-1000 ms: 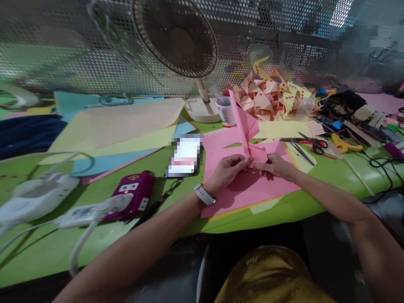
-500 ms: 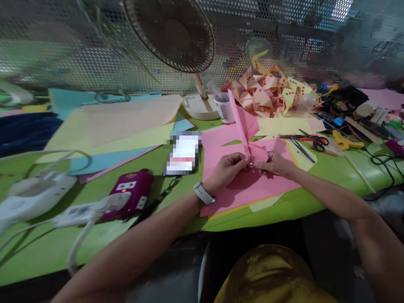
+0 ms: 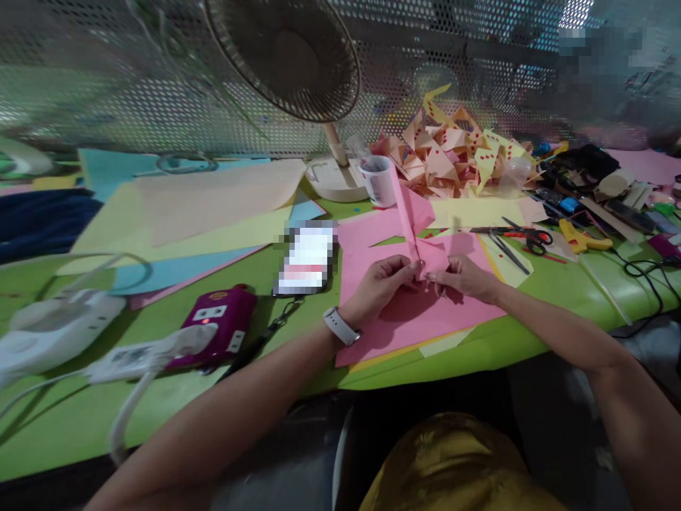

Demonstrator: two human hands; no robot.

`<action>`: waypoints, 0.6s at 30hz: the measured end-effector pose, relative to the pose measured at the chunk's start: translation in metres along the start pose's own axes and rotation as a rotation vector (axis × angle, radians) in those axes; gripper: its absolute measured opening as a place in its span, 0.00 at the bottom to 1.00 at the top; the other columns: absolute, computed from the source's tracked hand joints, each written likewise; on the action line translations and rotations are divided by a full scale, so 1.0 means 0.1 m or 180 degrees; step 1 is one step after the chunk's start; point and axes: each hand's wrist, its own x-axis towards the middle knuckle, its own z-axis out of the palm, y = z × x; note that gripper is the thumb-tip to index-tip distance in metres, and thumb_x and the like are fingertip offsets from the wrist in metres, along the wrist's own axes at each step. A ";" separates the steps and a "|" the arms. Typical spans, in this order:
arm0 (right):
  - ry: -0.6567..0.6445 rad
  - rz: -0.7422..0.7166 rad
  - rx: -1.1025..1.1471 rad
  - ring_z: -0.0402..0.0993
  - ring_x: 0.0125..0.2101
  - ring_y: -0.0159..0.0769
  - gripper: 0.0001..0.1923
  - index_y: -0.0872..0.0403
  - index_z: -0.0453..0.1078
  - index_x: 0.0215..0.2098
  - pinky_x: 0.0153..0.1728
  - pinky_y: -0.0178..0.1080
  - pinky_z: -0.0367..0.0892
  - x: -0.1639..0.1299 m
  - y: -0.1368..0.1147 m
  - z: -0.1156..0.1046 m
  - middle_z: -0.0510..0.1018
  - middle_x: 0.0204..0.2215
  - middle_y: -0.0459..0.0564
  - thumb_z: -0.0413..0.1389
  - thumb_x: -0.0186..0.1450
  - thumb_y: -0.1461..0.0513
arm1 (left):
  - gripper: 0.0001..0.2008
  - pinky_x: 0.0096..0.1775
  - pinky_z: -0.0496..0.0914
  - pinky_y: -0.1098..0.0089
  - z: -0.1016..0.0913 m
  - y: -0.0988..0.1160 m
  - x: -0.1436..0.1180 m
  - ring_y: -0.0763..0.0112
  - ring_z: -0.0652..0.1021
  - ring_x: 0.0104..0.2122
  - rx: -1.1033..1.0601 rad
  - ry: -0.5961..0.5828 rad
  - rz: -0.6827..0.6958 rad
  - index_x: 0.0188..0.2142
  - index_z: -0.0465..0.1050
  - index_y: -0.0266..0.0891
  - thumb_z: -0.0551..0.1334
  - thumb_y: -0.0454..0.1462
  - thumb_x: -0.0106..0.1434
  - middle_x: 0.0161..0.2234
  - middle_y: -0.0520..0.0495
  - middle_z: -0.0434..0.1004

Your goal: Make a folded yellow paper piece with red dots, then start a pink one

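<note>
A folded piece of pink paper (image 3: 408, 213) stands up between my hands, its long narrow end pointing away from me. My left hand (image 3: 384, 282), with a white band on the wrist, pinches its lower end between thumb and fingers. From the other side my right hand (image 3: 464, 278) grips the same end, thumb and fingertips close to the left thumb. The fold right at the fingertips is too small to make out. Beneath both hands lie flat pink sheets (image 3: 404, 330), with a yellow edge showing under them at the front.
A phone (image 3: 307, 259) and purple power adapter (image 3: 220, 323) lie left, with white extension sockets (image 3: 69, 330). Behind stand a fan (image 3: 290, 60), a white cup (image 3: 379, 181) and a heap of folded paper pieces (image 3: 452, 152). Scissors (image 3: 532, 236) and a yellow glue gun (image 3: 582, 238) lie right.
The fingertips of my hands have moved slightly apart at the lower end of the folded paper. The paper's upright end leans a little differently. Both hands keep their grip.
</note>
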 end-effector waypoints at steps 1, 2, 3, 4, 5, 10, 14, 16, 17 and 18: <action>0.0014 -0.0035 0.0009 0.65 0.12 0.22 0.20 0.59 0.73 0.30 0.09 0.27 0.59 0.00 0.00 0.00 0.76 0.20 0.43 0.60 0.65 0.50 | 0.21 0.31 0.72 0.72 0.00 0.00 -0.01 0.72 0.76 0.26 -0.0037 -0.0043 -0.0041 0.27 0.70 0.39 0.69 0.54 0.57 0.25 0.51 0.75; 0.0031 -0.0064 0.0016 0.65 0.12 0.22 0.20 0.59 0.73 0.29 0.09 0.27 0.59 -0.01 0.00 0.00 0.76 0.20 0.43 0.60 0.65 0.50 | 0.21 0.30 0.72 0.72 0.00 0.00 -0.01 0.72 0.76 0.26 -0.0047 -0.0118 -0.0071 0.27 0.70 0.39 0.68 0.54 0.57 0.25 0.51 0.75; 0.0040 -0.0084 0.0022 0.65 0.12 0.22 0.20 0.59 0.73 0.28 0.09 0.26 0.59 -0.01 0.00 0.00 0.76 0.20 0.43 0.60 0.65 0.50 | 0.21 0.29 0.71 0.72 -0.01 0.00 -0.02 0.72 0.76 0.26 -0.0020 -0.0205 -0.0085 0.28 0.70 0.39 0.68 0.54 0.58 0.26 0.51 0.76; 0.0036 -0.0093 0.0032 0.65 0.12 0.22 0.20 0.59 0.73 0.28 0.09 0.26 0.59 -0.01 0.00 0.00 0.76 0.19 0.43 0.60 0.65 0.50 | 0.21 0.28 0.71 0.72 -0.01 -0.01 -0.02 0.72 0.76 0.25 0.0040 -0.0292 -0.0081 0.28 0.71 0.38 0.67 0.54 0.59 0.26 0.50 0.76; 0.0017 -0.0090 0.0046 0.65 0.13 0.22 0.20 0.59 0.73 0.28 0.09 0.26 0.59 -0.01 -0.01 0.00 0.76 0.20 0.44 0.60 0.65 0.50 | 0.21 0.27 0.70 0.72 -0.01 -0.01 -0.03 0.73 0.75 0.25 0.0113 -0.0366 -0.0062 0.29 0.71 0.38 0.67 0.54 0.59 0.25 0.50 0.76; 0.0000 -0.0129 0.0121 0.69 0.16 0.24 0.19 0.59 0.73 0.27 0.13 0.26 0.63 0.00 -0.05 0.01 0.77 0.20 0.45 0.63 0.63 0.50 | 0.23 0.26 0.68 0.73 0.00 0.03 -0.03 0.76 0.72 0.21 0.0343 -0.0438 0.0152 0.28 0.68 0.38 0.66 0.56 0.60 0.23 0.52 0.74; -0.0007 -0.0159 0.0213 0.72 0.19 0.25 0.17 0.59 0.74 0.26 0.19 0.27 0.68 0.01 -0.10 0.04 0.78 0.20 0.46 0.65 0.61 0.52 | 0.23 0.25 0.67 0.74 -0.01 0.04 -0.02 0.77 0.71 0.21 0.0436 -0.0413 0.0266 0.27 0.66 0.39 0.65 0.55 0.62 0.22 0.53 0.72; 0.0024 -0.0139 0.0264 0.72 0.19 0.26 0.16 0.59 0.74 0.28 0.20 0.29 0.69 0.01 -0.12 0.02 0.78 0.20 0.46 0.64 0.60 0.52 | 0.21 0.25 0.67 0.75 -0.04 0.05 0.01 0.77 0.72 0.21 0.0458 -0.0366 0.0281 0.27 0.66 0.39 0.65 0.53 0.63 0.22 0.53 0.72; 0.0044 -0.0142 0.0276 0.72 0.19 0.26 0.16 0.59 0.74 0.29 0.21 0.29 0.69 0.01 -0.13 0.01 0.79 0.20 0.46 0.64 0.60 0.53 | 0.21 0.25 0.67 0.75 -0.07 0.06 0.02 0.77 0.72 0.21 0.0474 -0.0321 0.0286 0.27 0.66 0.39 0.65 0.52 0.63 0.22 0.53 0.73; 0.0085 -0.0171 0.0280 0.72 0.19 0.26 0.15 0.58 0.75 0.29 0.22 0.29 0.69 0.01 -0.13 -0.02 0.78 0.20 0.45 0.64 0.60 0.53 | 0.20 0.25 0.68 0.75 -0.10 0.08 0.04 0.77 0.72 0.21 0.0484 -0.0265 0.0297 0.27 0.66 0.39 0.65 0.51 0.63 0.21 0.52 0.73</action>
